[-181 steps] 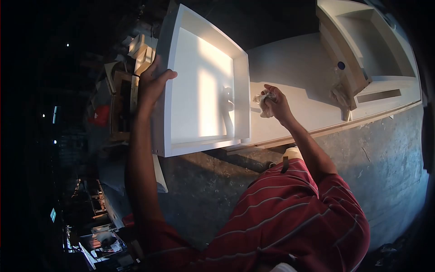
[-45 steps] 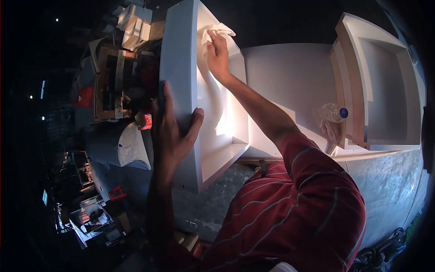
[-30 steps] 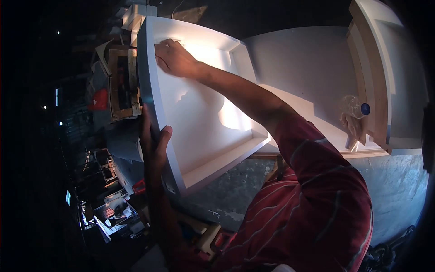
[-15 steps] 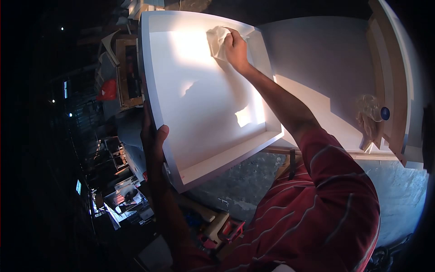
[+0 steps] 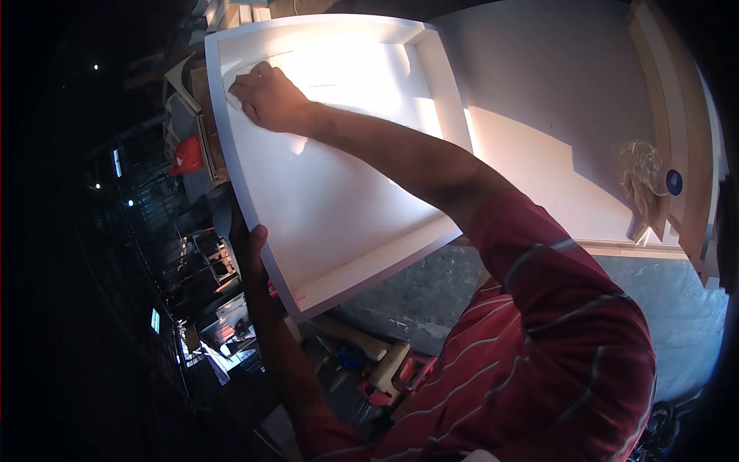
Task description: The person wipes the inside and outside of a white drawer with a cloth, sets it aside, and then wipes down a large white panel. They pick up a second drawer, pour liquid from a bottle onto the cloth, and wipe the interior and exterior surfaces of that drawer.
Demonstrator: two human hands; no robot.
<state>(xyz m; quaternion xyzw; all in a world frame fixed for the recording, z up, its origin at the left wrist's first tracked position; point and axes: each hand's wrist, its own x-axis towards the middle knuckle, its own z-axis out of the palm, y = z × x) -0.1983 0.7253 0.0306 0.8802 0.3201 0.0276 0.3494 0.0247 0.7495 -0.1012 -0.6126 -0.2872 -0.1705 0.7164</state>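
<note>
A shallow white box (image 5: 377,266), like a drawer, is held tilted with its open side towards me. My left hand (image 5: 252,245) grips its left wall near the lower corner, the thumb over the rim and the other fingers hidden behind. Inside the box, at the upper left corner, my right hand (image 5: 271,100) is closed on a pale, crumpled cloth (image 5: 232,92) pressed against the inner surface. Most of the cloth is covered by the fingers. Strong light falls on the upper part of the box.
To the right is a large white panel (image 5: 531,115) with a wooden edge. A pale tangled bundle (image 5: 640,173) and a blue round cap (image 5: 674,182) lie there. A red object (image 5: 187,156) is at the left. Pink-and-cream tools (image 5: 392,377) sit below.
My right hand has moved the cloth leftwards across the box, from the upper right to the upper left corner. The box has shifted slightly left, with my left hand still on it.
</note>
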